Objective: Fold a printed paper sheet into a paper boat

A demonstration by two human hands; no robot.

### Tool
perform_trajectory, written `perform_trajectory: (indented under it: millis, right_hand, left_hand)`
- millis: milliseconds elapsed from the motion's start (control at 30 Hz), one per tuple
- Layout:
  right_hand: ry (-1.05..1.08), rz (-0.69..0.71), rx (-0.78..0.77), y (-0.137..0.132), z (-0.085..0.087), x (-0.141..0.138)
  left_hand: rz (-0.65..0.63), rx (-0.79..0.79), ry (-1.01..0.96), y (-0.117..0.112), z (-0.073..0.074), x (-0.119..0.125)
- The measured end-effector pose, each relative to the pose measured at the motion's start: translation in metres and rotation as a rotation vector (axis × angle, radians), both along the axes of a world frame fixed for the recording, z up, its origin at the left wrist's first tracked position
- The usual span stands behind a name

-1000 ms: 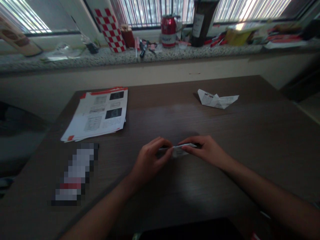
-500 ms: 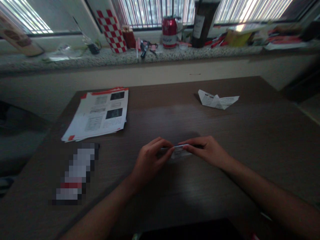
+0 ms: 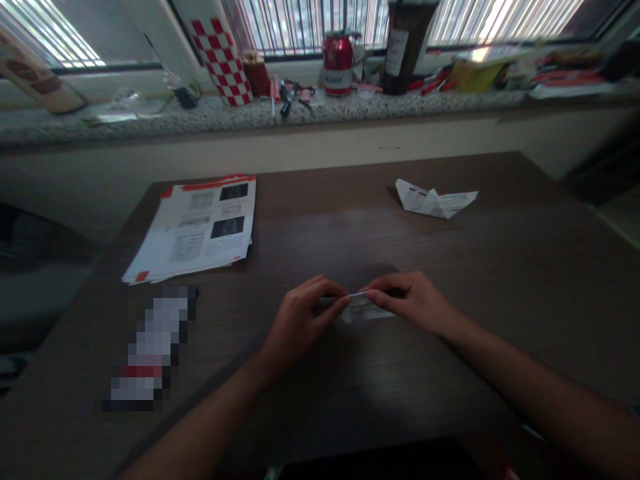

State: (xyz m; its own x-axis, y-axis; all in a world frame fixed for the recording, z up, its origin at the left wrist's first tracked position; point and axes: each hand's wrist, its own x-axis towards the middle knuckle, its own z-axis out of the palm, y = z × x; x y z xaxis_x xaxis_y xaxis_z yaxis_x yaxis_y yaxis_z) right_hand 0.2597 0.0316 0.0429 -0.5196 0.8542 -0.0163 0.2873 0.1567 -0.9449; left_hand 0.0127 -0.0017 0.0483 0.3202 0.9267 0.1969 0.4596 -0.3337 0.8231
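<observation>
A small folded piece of printed paper (image 3: 367,308) is pinched between my two hands above the middle of the table. My left hand (image 3: 306,316) grips its left end between thumb and fingers, hiding that part. On the other side my right hand (image 3: 413,298) pinches the top edge with thumb and forefinger. The paper's lower edge shows beneath the fingers. Farther back on the right stands a folded paper boat (image 3: 435,202) with print on it.
A stack of printed sheets (image 3: 200,230) lies at the table's left. Nearer me is a blurred-out rectangular object (image 3: 153,347). Along the granite windowsill (image 3: 210,120) stand a red can (image 3: 337,63), a checkered red-and-white container (image 3: 223,63), a dark tube (image 3: 404,50) and small clutter.
My fingertips have drawn slightly closer together along the paper's top edge. More of the paper's lower part now shows under my right hand. The boat and the stack have stayed put.
</observation>
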Motion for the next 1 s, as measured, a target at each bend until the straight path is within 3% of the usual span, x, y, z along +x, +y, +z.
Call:
perform_trajectory:
  millis: [300, 633, 867, 1000]
  right_hand:
    - [-0.020, 0.017, 0.027, -0.004, 0.000, -0.003]
    - [-0.037, -0.073, 0.030, 0.006, -0.003, 0.007]
    - [-0.102, -0.090, 0.099, 0.009, -0.008, 0.005]
    - [-0.215, -0.088, 0.255, 0.013, -0.015, 0.004]
  left_hand:
    - [0.004, -0.017, -0.009, 0.000, -0.002, 0.002]
    - [0.164, -0.080, 0.012, 0.007, 0.001, -0.013]
    - [0.164, -0.053, 0.058, 0.010, -0.008, -0.012]
    - [0.175, -0.001, 0.147, 0.014, -0.014, -0.011]
